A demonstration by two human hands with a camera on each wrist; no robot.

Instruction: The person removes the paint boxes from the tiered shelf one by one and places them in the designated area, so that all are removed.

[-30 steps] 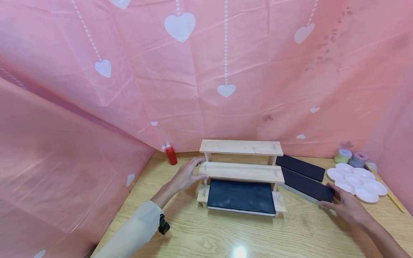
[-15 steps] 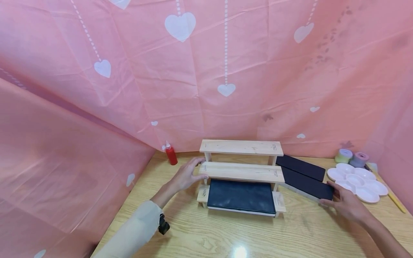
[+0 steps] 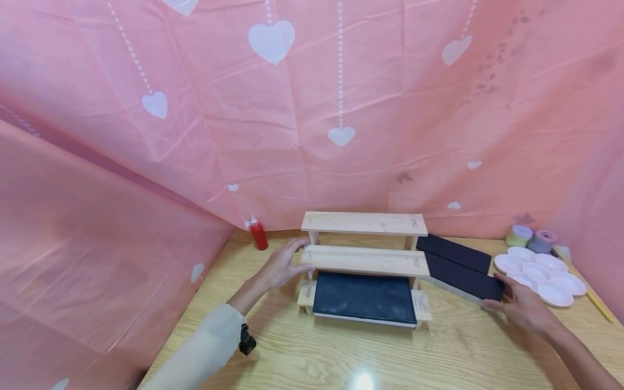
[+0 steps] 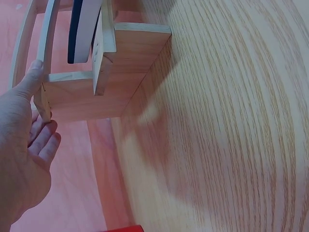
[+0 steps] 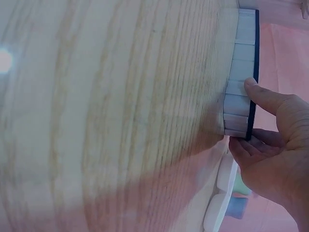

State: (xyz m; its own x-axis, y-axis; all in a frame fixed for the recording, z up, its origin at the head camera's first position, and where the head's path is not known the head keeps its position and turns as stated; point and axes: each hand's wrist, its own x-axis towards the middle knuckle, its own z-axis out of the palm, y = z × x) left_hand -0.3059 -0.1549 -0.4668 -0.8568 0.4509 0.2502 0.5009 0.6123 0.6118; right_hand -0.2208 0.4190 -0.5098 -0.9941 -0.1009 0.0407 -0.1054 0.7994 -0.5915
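Observation:
A three-step wooden rack [image 3: 365,259] stands on the table, a dark panel with a white edge [image 3: 364,298] lying on its lowest step. The left hand [image 3: 283,265] grips the left end of the middle shelf [image 4: 46,43], thumb on one face and fingers curled at the other, as the left wrist view shows. On the right, the right hand [image 3: 527,310] pinches the near right end of a black-topped block [image 3: 463,277]. In the right wrist view its thumb lies against the block's pale, segmented side [image 5: 239,77] and its fingers pass round the end.
Behind the held block lies another black piece [image 3: 455,253]. A white flower-shaped palette [image 3: 536,272], two small jars [image 3: 519,236] and a yellow stick [image 3: 599,306] are at the far right. A red bottle [image 3: 259,234] stands left of the rack; pink cloth hangs behind.
The right hand and the near end of its black-topped block have shifted very slightly left. The left hand and the rack have kept their places.

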